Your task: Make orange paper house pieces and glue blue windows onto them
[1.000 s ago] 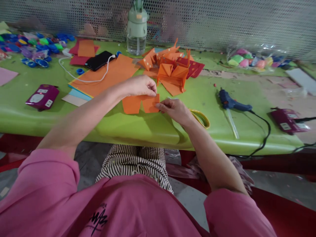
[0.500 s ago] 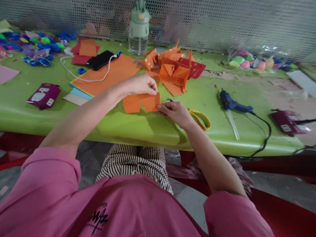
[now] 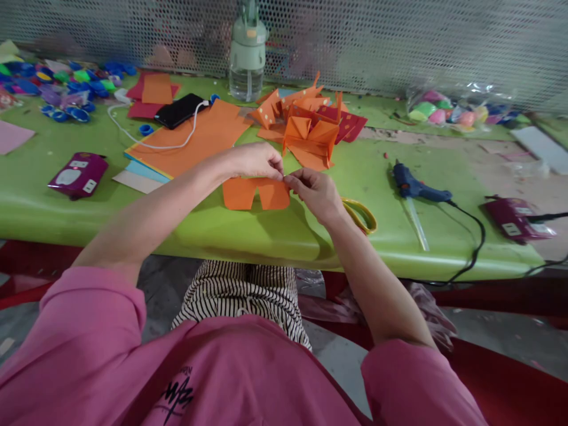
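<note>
An orange paper piece (image 3: pixel 239 196) with a notch in its lower edge is held above the green table's front part. My left hand (image 3: pixel 262 160) pinches its upper edge near the right end. At the upper right corner my right hand (image 3: pixel 316 192) is closed too, thumb and fingertips meeting the left fingertips at the paper. Beside my right wrist lie scissors with yellow handles (image 3: pixel 367 218); their blades are hidden by the hand. Behind the hands are folded orange paper shapes (image 3: pixel 310 136), some dotted.
Orange sheets (image 3: pixel 208 130) with a black phone (image 3: pixel 181 110) and white cable lie left. A water bottle (image 3: pixel 247 59) stands behind. Rightward are a blue glue gun (image 3: pixel 417 184) with its cord and a purple socket box (image 3: pixel 517 219). Another purple box (image 3: pixel 78 174) sits left.
My right hand has moved up from the paper's lower right edge to its upper right corner, meeting my left fingertips. The paper has shifted slightly toward me.
</note>
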Demonstrator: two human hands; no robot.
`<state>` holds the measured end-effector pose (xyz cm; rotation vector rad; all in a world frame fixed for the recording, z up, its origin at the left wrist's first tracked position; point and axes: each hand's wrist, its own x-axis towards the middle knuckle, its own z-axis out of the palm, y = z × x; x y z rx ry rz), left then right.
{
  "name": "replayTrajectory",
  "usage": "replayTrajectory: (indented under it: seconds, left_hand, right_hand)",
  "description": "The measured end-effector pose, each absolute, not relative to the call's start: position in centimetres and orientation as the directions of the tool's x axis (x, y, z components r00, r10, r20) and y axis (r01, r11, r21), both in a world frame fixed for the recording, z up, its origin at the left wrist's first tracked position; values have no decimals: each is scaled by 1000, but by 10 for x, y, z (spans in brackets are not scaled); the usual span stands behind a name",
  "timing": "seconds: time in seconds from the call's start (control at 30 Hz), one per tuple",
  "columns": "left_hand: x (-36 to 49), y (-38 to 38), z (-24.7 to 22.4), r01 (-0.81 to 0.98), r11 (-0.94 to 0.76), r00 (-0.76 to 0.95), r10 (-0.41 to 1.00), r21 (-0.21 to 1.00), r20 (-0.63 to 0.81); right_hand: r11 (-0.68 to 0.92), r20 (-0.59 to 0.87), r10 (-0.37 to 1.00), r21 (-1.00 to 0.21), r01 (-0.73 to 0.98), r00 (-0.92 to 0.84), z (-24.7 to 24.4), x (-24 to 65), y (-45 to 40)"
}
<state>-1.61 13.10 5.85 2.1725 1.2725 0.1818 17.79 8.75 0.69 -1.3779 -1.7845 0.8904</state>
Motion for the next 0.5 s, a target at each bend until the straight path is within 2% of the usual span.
replayTrajectory:
  seconds: [0.27,0.5]
  left_hand:
    - [-16,135,59,775,-351,525,820,526,-227]
    - [-12,136,54,754,-349,534,819,557,-209]
  right_hand:
    - [171,101,982,-839,516,-162,2,179,88]
    - [203,139,976,-865,460,-169,-6,178,88]
